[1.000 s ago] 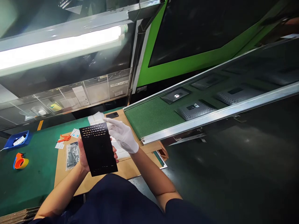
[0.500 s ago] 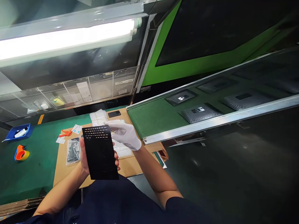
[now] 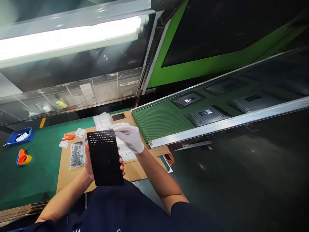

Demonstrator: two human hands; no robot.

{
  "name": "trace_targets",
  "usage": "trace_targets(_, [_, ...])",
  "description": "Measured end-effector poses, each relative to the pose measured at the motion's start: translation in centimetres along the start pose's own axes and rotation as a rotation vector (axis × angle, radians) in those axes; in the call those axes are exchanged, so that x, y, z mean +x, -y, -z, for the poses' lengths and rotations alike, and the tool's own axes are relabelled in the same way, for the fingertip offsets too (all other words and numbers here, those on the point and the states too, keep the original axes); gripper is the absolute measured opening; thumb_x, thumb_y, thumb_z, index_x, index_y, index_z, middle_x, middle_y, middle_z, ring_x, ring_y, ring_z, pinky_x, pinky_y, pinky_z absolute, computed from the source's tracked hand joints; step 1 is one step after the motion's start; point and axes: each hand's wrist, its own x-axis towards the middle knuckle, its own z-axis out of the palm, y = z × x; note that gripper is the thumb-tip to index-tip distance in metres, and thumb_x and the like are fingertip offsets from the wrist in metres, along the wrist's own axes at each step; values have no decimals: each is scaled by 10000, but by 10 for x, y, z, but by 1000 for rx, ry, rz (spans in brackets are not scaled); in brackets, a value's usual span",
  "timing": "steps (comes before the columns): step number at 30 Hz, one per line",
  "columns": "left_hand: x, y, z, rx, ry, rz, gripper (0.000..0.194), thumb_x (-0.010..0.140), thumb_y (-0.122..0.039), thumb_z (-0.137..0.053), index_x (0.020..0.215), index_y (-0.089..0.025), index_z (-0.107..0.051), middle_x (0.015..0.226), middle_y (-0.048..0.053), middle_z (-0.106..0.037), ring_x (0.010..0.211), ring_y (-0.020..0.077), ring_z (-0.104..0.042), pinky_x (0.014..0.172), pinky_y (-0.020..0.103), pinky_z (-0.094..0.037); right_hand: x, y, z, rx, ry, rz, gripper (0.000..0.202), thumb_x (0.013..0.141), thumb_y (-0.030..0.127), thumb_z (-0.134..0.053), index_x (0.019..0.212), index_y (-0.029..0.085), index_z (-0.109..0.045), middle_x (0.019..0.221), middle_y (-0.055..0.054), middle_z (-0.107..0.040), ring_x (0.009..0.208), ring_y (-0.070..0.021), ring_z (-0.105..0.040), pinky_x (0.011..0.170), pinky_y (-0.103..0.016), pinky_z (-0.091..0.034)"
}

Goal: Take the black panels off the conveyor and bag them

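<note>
My bare left hand [image 3: 88, 162] grips a black plastic panel [image 3: 106, 161] in front of my body, thumb on its left edge and fingertips showing round its right edge. Rows of slots run across the panel's upper end, and light passes through them. At its top right corner is my right hand [image 3: 129, 135] in a white glove, its fingers drawn together in a pinch on the corner. Behind the panel, the cardboard sheet [image 3: 64, 170] carries a bagged dark part [image 3: 77, 154] and white plastic bags [image 3: 102, 120].
A green conveyor belt [image 3: 154, 119] at right carries several black vented panels [image 3: 209, 116]. On the bench are a phone [image 3: 118, 116], orange cutters [image 3: 69, 137], a tape dispenser [image 3: 23, 158] and a blue tray [image 3: 19, 137]. A tube lamp [image 3: 72, 38] hangs above.
My right hand's fingers have drawn closer together at the panel's top corner. The panel stays in my left hand, and the view has shifted slightly.
</note>
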Motion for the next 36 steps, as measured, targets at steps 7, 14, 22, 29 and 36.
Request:
trace_targets(7, [0, -2, -1, -28, 31, -4, 1028, 753, -954, -496, 1354, -133, -642, 1171, 203, -740, 1049, 345, -686, 988, 535, -477, 1, 1, 8, 26, 167, 36, 309, 738, 384, -911, 1014, 267, -836, 1109, -66, -821, 1086, -255, -759, 975, -414, -619])
trace_targets(14, [0, 4, 4, 9, -30, -33, 1078, 728, -989, -457, 1363, -136, -631, 1160, 197, -735, 1041, 349, -685, 988, 543, -474, 0, 0, 1, 9, 19, -46, 146, 794, 394, -863, 867, 269, -842, 981, -51, -833, 971, -250, -782, 896, -402, -635])
trace_targets(22, [3, 7, 7, 17, -79, -49, 1075, 739, -998, -403, 1361, -152, -633, 1158, 184, -723, 1047, 362, -670, 996, 561, -452, -5, -3, 2, 36, 25, -82, 247, 781, 428, -869, 960, 259, -840, 1087, -60, -822, 1074, -250, -757, 973, -408, -629])
trace_targets(29, [6, 10, 5, 1, -85, -23, 1116, 692, -1022, -431, 1348, -140, -630, 1160, 195, -724, 1046, 361, -669, 979, 556, -465, -10, -6, 13, 146, 120, -79, 311, 778, 366, -892, 1062, 258, -825, 1166, -63, -804, 1093, -242, -756, 1027, -435, -612])
trace_targets(36, [9, 15, 0, -23, -89, -11, 1114, 698, -1024, -419, 1335, -140, -653, 1135, 189, -734, 1022, 349, -674, 965, 525, -474, -14, -7, 22, 160, 137, -181, 398, 741, 411, -915, 1082, 229, -823, 1134, -87, -816, 1072, -265, -771, 1045, -470, -598])
